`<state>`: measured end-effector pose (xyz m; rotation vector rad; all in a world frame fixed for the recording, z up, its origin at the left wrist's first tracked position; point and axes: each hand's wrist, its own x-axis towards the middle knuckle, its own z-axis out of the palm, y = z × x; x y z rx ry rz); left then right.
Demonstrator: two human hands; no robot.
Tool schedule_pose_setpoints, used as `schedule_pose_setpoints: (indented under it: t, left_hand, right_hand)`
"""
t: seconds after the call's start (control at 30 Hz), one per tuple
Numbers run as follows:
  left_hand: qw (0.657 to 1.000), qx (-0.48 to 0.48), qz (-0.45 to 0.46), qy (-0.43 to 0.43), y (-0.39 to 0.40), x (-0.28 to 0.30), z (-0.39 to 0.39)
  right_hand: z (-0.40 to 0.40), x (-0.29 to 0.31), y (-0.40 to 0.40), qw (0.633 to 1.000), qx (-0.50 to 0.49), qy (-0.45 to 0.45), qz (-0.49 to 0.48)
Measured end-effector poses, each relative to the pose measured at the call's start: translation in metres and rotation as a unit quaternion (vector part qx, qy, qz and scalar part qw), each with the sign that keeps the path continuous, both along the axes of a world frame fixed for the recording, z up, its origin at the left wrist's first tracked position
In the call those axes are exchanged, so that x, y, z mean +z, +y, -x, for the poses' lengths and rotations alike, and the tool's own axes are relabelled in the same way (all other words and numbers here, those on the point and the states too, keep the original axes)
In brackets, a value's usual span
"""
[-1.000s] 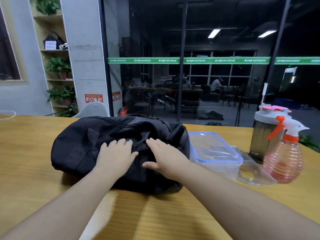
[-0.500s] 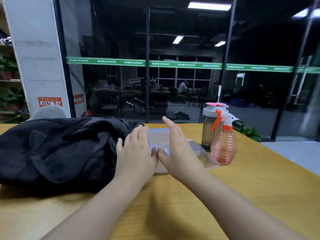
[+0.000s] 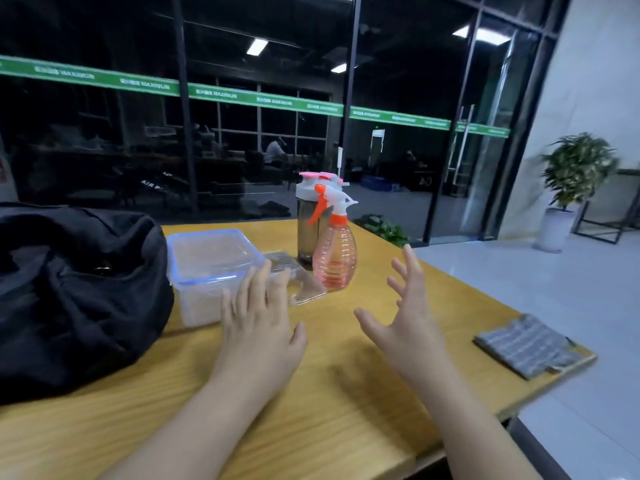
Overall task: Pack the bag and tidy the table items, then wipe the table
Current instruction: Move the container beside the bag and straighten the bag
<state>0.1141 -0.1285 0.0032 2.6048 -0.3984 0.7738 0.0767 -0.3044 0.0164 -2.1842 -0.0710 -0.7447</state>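
Left hand (image 3: pixel 258 336): held flat above the table (image 3: pixel 311 427), fingers straight and slightly apart, nothing gripped.
Right hand (image 3: pixel 407 327): raised, fingers spread wide, nothing held.
Bag (image 3: pixel 76 292): black, laid at the table's left.
Container (image 3: pixel 214 268): clear, blue-rimmed, set just beside the bag.
Spray bottle (image 3: pixel 334 256): pink, stood upright before a shaker bottle (image 3: pixel 306 223).
Cloth (image 3: pixel 526 344): grey, folded, placed at the right edge.

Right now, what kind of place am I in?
Probably a gym or fitness studio lobby: a glass wall with a green banner, a black duffel bag and a shaker bottle on a wooden table.
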Motion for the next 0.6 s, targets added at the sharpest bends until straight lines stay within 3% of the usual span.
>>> schedule_pose_setpoints:
  t: [0.27,0.43,0.6]
  left_hand:
    - [0.997,-0.028,-0.051,-0.045,-0.009,-0.019,-0.005]
    - [0.993,-0.040,-0.091,-0.070,-0.013,-0.027,-0.005]
    - [0.994,-0.055,-0.084,-0.045,-0.011,-0.025,-0.003]
  right_hand:
    - [0.027,-0.029,-0.073,0.982,-0.179,0.007,0.059]
    - [0.021,-0.040,-0.113,0.912,-0.361,0.160,0.114]
    - [0.020,-0.034,-0.125,0.894,-0.367,0.208,0.152]
